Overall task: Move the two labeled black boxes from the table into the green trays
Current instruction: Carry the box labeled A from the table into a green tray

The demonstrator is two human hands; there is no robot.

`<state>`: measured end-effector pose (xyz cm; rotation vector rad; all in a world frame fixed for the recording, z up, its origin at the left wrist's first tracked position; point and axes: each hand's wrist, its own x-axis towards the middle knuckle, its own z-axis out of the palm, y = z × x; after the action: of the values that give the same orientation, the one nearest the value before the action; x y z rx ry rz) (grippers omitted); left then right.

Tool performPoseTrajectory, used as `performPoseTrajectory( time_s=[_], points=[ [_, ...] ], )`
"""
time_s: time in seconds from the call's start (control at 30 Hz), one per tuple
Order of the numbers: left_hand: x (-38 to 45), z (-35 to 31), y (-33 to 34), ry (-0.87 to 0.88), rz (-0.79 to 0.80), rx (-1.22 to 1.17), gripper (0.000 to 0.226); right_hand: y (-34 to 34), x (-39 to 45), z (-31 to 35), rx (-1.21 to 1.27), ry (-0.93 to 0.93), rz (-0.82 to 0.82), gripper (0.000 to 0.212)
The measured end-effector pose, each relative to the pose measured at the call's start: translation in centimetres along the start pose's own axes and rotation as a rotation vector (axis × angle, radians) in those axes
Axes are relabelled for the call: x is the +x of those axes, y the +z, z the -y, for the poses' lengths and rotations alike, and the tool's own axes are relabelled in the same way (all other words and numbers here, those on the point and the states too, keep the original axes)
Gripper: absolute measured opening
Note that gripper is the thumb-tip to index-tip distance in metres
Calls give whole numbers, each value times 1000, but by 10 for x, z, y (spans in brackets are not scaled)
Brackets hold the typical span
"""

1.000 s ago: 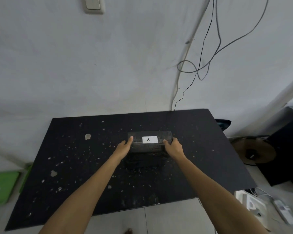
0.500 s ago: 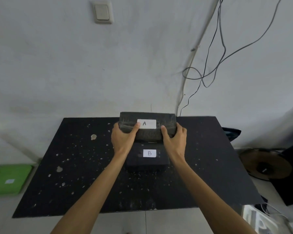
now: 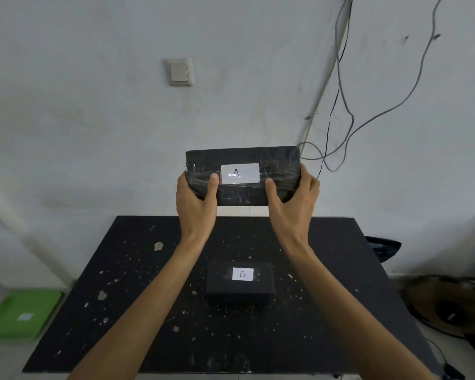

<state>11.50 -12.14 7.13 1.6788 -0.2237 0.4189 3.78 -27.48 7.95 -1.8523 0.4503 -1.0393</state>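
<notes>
A black box wrapped in clear tape, with a white label A [image 3: 243, 160], is held up in the air in front of the wall, well above the table. My left hand [image 3: 195, 198] grips its left end and my right hand [image 3: 292, 202] grips its right end, thumbs on the front face. A smaller black box with a white label B [image 3: 239, 286] rests on the black table [image 3: 137, 311], between my forearms. One green tray [image 3: 19, 314] lies on the floor at the table's left, with a small pale label inside it.
Loose cables [image 3: 340, 111] hang down the wall at the right, close to box A's right end. A light switch [image 3: 179, 72] is on the wall above. A round brown object [image 3: 444, 305] and a dark item lie on the floor at the right.
Both hands have lifted box A from on top of box B up off the table to wall height. Box B, once covered, is now in plain sight.
</notes>
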Motion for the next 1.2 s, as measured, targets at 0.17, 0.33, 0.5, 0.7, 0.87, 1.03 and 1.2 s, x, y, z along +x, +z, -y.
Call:
performPoseTrajectory(
  time_s=[0.17, 0.33, 0.5, 0.7, 0.87, 1.03, 1.2],
  points=[
    [0, 9, -2, -11, 39, 37, 51, -2, 0, -14, -26, 19, 14, 76],
    [0, 28, -7, -46, 92, 176, 53, 0, -6, -39, -76, 90, 91, 68],
    [19, 61, -59, -96, 69, 454, 56, 52, -23, -46, -75, 139, 254, 58],
    [35, 109, -155, -263, 22, 573, 76, 147, -67, -35, -83, 140, 450, 59],
    [45, 150, -243, -320, -91, 543, 71, 230, -110, -8, -111, 104, 604, 60],
    [65, 193, -345, -379, -94, 527, 62, 320, -158, 26, -148, 72, 737, 55],
    [76, 232, -446, -369, -83, 618, 46, 409, -214, 54, -184, 151, 893, 47]
  ],
)
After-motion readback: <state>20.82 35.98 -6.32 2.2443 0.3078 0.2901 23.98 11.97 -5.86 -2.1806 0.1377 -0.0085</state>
